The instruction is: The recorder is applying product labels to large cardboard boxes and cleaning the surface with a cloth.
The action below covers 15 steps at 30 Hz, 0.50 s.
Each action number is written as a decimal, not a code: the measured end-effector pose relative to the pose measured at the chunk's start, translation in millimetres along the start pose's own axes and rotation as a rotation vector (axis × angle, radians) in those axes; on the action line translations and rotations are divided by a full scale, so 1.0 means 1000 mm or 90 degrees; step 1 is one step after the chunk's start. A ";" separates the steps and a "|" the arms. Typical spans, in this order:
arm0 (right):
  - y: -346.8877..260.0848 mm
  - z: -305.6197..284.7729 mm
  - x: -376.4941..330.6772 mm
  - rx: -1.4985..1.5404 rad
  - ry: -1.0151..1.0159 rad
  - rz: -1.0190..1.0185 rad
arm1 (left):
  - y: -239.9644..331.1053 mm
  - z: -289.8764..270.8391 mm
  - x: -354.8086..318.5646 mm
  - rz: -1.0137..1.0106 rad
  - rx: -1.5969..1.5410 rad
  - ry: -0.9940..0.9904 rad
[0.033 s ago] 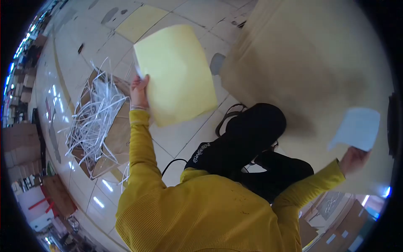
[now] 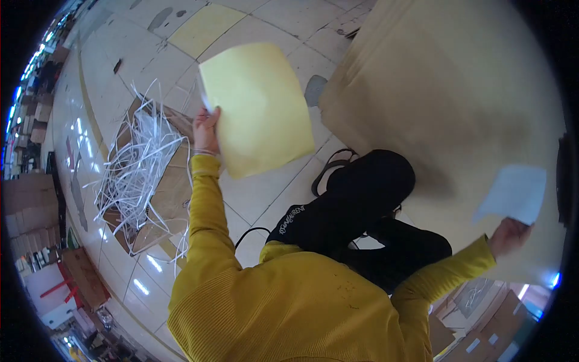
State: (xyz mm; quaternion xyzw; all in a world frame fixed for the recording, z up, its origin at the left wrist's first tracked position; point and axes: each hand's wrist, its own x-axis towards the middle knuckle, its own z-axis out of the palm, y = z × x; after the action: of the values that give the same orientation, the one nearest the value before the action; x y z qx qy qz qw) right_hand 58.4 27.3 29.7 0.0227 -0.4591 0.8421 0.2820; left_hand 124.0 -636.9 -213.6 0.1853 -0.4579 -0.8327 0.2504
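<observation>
My left hand (image 2: 206, 130) is closed on the left edge of a pale yellow sheet (image 2: 259, 108), thumb on its face. The sheet is held up over the tiled floor, and a white layer shows along its left edge. Over at the right, my right hand (image 2: 509, 236) pinches a small white sheet of paper (image 2: 515, 190) by its lower edge. That paper is raised over a large brown paper-covered surface (image 2: 446, 78); whether it touches it I cannot tell.
Left of my left arm stands an open cardboard box (image 2: 172, 199) heaped with white strips (image 2: 139, 163). Another yellow sheet (image 2: 208, 29) lies on the floor ahead. Cardboard boxes (image 2: 494, 326) stand at the lower right; stacked cartons (image 2: 33, 208) line the far left.
The yellow sheet and my left hand have shifted slightly right and down in the picture. The white paper in my right hand has dropped a little.
</observation>
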 end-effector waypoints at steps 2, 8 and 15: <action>-0.002 -0.001 -0.008 -0.033 0.023 -0.044 | -0.046 -0.029 0.010 -0.068 0.022 0.031; -0.011 0.023 -0.028 -0.085 0.132 -0.079 | -0.140 -0.056 0.007 -0.195 0.158 0.041; 0.059 0.106 -0.148 -0.553 -0.322 -0.222 | -0.066 0.148 -0.037 -0.151 0.262 -0.333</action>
State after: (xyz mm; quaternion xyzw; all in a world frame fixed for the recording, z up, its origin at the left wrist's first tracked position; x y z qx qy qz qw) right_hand 130.0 -148.2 1.8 0.1823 -0.8086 0.4832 0.2820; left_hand 58.2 -485.9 -191.8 0.0647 -0.6400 -0.7655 -0.0164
